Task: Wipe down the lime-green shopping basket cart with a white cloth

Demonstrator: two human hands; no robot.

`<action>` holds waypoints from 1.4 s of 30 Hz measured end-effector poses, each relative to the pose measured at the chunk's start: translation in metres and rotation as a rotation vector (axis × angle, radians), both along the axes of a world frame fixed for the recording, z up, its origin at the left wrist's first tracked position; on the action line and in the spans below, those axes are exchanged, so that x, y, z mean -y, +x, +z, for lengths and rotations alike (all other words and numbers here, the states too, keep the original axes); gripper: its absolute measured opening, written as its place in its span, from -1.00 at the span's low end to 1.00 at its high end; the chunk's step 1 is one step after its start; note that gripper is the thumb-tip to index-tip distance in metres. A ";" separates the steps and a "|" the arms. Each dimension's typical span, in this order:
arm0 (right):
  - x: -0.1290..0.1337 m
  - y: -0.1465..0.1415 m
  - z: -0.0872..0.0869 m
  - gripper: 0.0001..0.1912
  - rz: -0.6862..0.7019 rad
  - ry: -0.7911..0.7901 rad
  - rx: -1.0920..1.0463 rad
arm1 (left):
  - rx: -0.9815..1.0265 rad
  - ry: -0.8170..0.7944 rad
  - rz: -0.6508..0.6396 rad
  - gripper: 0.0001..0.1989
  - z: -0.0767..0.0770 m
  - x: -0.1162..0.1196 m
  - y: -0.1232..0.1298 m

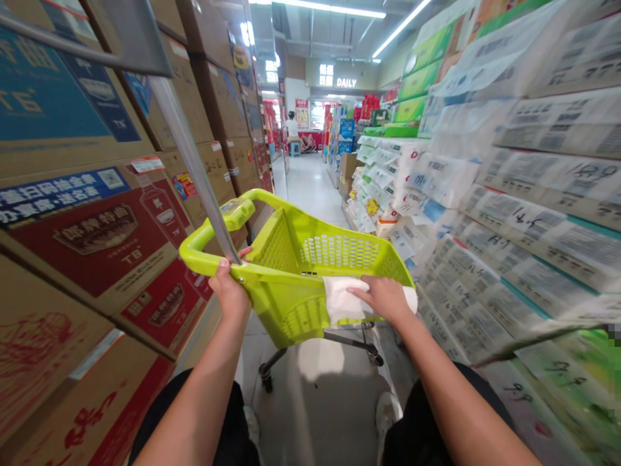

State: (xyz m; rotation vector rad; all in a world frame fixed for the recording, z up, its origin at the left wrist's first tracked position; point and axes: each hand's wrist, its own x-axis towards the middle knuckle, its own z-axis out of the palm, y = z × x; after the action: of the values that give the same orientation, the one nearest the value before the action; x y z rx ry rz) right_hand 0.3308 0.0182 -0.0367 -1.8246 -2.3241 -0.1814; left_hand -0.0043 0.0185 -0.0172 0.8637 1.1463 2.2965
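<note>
A lime-green plastic shopping cart stands sideways before me, its handle to the left. My left hand is closed around the cart's rim at the foot of a grey metal pole, which slants up to the upper left. Over the near rim, toward the right end, hangs a white cloth. My right hand presses on this cloth with bent fingers, thumb pointing left. Part of the basket's inside is hidden by its near wall.
Stacked cardboard cartons line the left side. Wrapped tissue packs are piled high on the right. The tiled floor runs down the aisle, where a person is by a blue stool.
</note>
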 end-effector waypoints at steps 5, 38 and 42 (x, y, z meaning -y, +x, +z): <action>0.003 -0.046 0.007 -0.36 0.044 0.054 -0.057 | 0.039 0.036 0.020 -0.60 -0.004 0.008 0.023; 0.028 -0.119 0.025 -0.22 0.413 0.211 -0.334 | 0.078 0.033 -0.099 -0.57 -0.008 0.019 0.065; 0.018 -0.084 0.015 -0.41 0.386 0.171 -0.304 | 0.037 0.069 -0.054 -0.61 -0.006 0.012 0.046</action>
State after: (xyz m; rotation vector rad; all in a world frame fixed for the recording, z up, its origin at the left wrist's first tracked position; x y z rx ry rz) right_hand 0.2472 0.0006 -0.0222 -1.2021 -2.3028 -0.0425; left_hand 0.0416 0.0061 -0.0236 0.8628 1.0213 2.3104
